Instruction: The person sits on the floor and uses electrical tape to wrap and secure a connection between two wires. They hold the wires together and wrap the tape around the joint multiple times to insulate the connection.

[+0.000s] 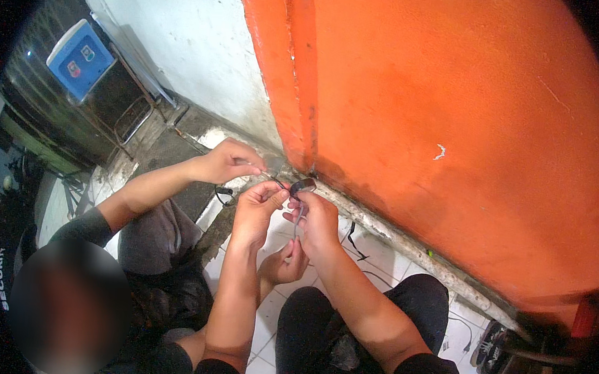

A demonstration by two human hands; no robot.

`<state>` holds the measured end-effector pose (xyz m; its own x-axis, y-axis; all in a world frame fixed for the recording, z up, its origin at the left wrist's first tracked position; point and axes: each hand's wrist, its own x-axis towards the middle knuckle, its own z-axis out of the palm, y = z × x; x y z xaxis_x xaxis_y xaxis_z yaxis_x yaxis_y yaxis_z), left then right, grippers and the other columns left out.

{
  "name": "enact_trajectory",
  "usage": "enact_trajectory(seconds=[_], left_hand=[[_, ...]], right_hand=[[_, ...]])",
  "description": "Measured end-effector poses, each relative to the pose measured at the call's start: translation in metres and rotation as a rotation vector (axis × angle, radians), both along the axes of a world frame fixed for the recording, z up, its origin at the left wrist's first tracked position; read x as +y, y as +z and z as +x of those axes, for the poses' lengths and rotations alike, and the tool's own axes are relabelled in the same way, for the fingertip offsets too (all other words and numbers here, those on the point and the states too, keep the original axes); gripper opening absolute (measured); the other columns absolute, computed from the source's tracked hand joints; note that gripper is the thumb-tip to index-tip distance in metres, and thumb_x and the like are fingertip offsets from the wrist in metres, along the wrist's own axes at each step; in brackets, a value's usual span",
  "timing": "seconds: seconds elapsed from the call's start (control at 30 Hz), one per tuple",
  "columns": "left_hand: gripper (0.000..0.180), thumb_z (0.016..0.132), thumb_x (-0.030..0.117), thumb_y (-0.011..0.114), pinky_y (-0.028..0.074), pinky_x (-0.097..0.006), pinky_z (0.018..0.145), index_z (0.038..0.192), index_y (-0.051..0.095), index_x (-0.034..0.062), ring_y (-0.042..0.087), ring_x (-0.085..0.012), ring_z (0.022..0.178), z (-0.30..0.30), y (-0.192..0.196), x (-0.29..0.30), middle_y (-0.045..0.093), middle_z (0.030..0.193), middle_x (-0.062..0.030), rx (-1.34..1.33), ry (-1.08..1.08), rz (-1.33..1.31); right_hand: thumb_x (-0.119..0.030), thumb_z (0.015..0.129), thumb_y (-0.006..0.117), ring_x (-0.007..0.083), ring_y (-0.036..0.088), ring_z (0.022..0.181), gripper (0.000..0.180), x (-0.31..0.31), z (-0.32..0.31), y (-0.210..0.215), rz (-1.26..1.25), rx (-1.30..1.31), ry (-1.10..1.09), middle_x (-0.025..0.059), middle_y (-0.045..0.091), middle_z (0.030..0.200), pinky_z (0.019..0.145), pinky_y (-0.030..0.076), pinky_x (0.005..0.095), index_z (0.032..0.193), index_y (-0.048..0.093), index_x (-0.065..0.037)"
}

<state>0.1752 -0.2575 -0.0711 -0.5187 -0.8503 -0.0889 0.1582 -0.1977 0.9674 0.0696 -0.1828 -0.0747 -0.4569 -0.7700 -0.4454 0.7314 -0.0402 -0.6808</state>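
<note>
My left hand [256, 215] is closed, its thumb and fingertips pinching a thin dark cable [277, 182]. Right beside it, my right hand [318, 222] is closed at a dark, shiny, rounded object [304, 185] that looks like a roll of tape. A grey cable [298, 221] runs down from between my hands. A co-worker's upper hand [229, 162] pinches the far end of the dark strand, left of my fingers. The co-worker's other hand [286, 261] holds the grey cable below. My fingers hide where the cables meet.
An orange wall [456, 94] rises ahead, with a raised ledge [392, 237] along its foot. White floor tiles [384, 257] lie below. The co-worker sits close on my left. A blue-backed chair [81, 60] stands far left. A black strap-like piece [356, 244] and a plug [466, 348] lie on the floor.
</note>
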Motion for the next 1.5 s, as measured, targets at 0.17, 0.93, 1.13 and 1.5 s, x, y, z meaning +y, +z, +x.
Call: enact_trajectory(seconds=[0.17, 0.93, 1.13, 1.5], left_hand=[[0.007, 0.090, 0.002, 0.069, 0.051, -0.027, 0.078, 0.097, 0.068, 0.0010, 0.065, -0.0142, 0.086, -0.005, 0.002, 0.004, 0.071, 0.098, -0.0055, 0.097, -0.005, -0.059], [0.008, 0.089, 0.002, 0.071, 0.050, -0.022, 0.069, 0.094, 0.065, -0.0013, 0.064, -0.0093, 0.075, -0.001, 0.024, 0.011, 0.070, 0.086, -0.0063, -0.185, 0.139, -0.055], [0.010, 0.092, 0.007, 0.069, 0.050, -0.024, 0.070, 0.097, 0.067, -0.0019, 0.062, -0.0094, 0.073, 0.001, 0.023, 0.014, 0.070, 0.087, -0.0061, -0.121, 0.151, -0.117], [0.020, 0.092, 0.017, 0.071, 0.046, -0.022, 0.069, 0.103, 0.068, 0.0008, 0.058, -0.0062, 0.074, 0.002, 0.010, 0.000, 0.069, 0.086, -0.0026, 0.128, 0.192, 0.105]], right_hand=[[-0.023, 0.087, 0.058, 0.0177, 0.053, 0.071, 0.020, -0.003, -0.010, -0.002, 0.124, -0.144, 0.118, 0.0054, 0.058, 0.081, 0.072, 0.050, 0.0384, 0.096, 0.065, -0.006], [0.002, 0.078, 0.071, 0.0249, 0.069, 0.088, 0.026, 0.012, 0.004, 0.011, -0.143, 1.215, -0.194, 0.0116, 0.070, 0.100, 0.078, 0.055, 0.0321, 0.103, 0.075, -0.003], [0.003, 0.076, 0.073, 0.0240, 0.069, 0.089, 0.027, 0.013, 0.001, 0.012, -0.167, 1.192, -0.164, 0.0113, 0.070, 0.098, 0.079, 0.054, 0.0311, 0.102, 0.075, -0.003], [0.004, 0.079, 0.074, 0.0194, 0.069, 0.089, 0.022, 0.008, 0.011, 0.003, -0.168, 1.154, -0.237, 0.0103, 0.070, 0.099, 0.079, 0.054, 0.0283, 0.101, 0.075, -0.002]])
